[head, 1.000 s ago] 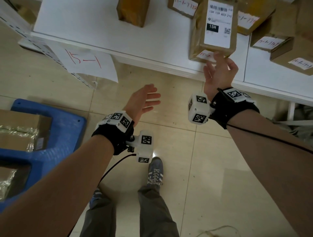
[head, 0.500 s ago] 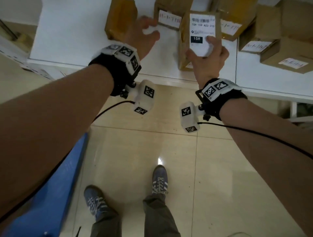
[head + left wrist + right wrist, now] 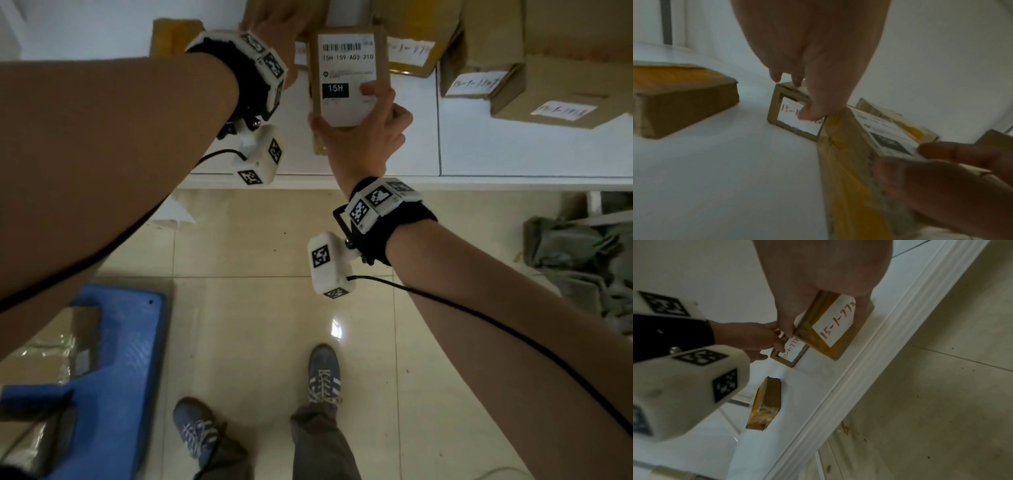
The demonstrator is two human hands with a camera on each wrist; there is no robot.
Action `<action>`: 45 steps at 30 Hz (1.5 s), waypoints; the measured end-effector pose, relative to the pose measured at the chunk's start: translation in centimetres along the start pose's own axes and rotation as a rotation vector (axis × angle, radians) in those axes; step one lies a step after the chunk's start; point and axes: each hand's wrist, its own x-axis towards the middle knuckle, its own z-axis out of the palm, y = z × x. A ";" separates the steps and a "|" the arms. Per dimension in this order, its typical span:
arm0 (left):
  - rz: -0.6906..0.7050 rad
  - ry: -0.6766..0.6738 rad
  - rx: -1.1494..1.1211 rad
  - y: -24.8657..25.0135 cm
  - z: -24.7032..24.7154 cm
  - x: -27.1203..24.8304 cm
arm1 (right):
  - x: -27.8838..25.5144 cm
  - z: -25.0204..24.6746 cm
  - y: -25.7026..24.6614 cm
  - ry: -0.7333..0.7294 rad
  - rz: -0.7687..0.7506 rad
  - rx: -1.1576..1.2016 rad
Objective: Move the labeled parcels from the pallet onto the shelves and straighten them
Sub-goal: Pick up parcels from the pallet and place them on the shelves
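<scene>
A brown parcel (image 3: 346, 68) with a printed "15H" label stands on the white shelf (image 3: 513, 147). My right hand (image 3: 371, 113) grips its near end, thumb on the label. The right wrist view shows that parcel's (image 3: 835, 324) handwritten red label. Just left of it sits a small box (image 3: 795, 123) with a handwritten label, mostly hidden in the head view. My left hand (image 3: 807, 97) pinches this box, fingers on its top edge and thumb on the label. The two boxes touch at a corner.
A tape-wrapped parcel (image 3: 174, 37) lies further left on the shelf. Several labelled boxes (image 3: 561, 99) crowd the shelf's right side. On the floor at left, a blue pallet (image 3: 130, 342) holds more parcels (image 3: 44, 349). Grey bags (image 3: 582, 260) lie under the shelf at right.
My left hand rose from over the floor to the shelf and took hold of the small box. My right hand closed round the 15H parcel, which now stands deeper on the shelf.
</scene>
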 end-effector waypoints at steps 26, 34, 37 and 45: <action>-0.102 -0.112 -0.032 -5.4 2.5 -1.4 | 4.8 2.8 -2.6 -0.104 -0.119 0.190; -0.059 -0.023 -0.043 -4.5 1.8 -2.9 | 3.7 3.6 -1.9 0.037 -0.151 0.207; -0.078 0.040 -0.146 -4.9 1.9 -3.0 | 1.6 3.2 -1.3 0.103 -0.108 0.246; -0.111 0.248 -0.410 -6.9 3.6 -8.9 | -3.9 3.2 1.0 -0.015 -0.118 0.197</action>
